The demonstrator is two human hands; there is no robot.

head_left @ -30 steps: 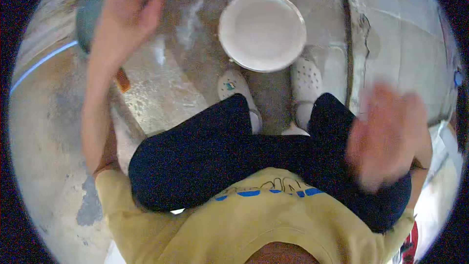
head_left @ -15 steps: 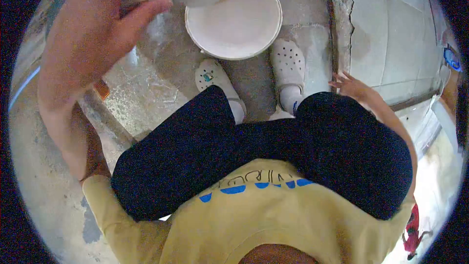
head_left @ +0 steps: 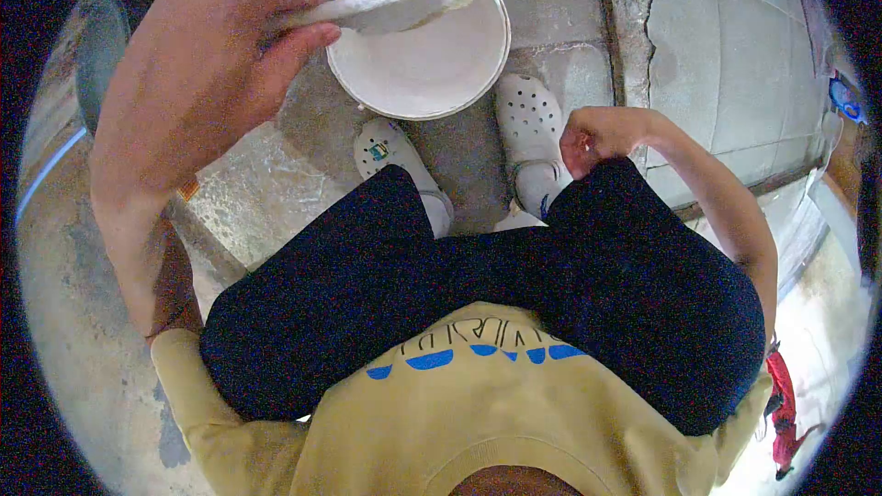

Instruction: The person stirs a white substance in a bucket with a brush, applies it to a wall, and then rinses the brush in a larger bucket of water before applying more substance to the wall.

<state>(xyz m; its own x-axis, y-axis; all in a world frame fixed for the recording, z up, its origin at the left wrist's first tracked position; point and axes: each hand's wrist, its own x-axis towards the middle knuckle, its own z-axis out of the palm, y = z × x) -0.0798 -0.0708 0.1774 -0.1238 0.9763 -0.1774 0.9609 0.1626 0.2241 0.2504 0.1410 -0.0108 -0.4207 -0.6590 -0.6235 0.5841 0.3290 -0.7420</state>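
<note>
My left hand [head_left: 266,46] is closed around the handle of a paintbrush [head_left: 395,2] that is coated in white. The brush lies across the upper part of the bucket opening in this view, its yellowish tip pointing right. Below it is a round bucket [head_left: 418,73] of white paint, its pale rim near my feet. My right hand [head_left: 597,136] is curled in at my right knee, fingers folded with nothing showing in them.
Two white clogs [head_left: 531,115] are planted just behind the bucket. A cracked ledge [head_left: 634,28] runs along the floor to the right, beside pale tiles [head_left: 707,55]. On the far left lies a blue hose-like line [head_left: 50,174]. A person in red [head_left: 781,404] shows at lower right.
My left hand has brought the brush down and right, over the bucket. My right hand has come in from the floor ledge to my knee, its spread fingers now curled.
</note>
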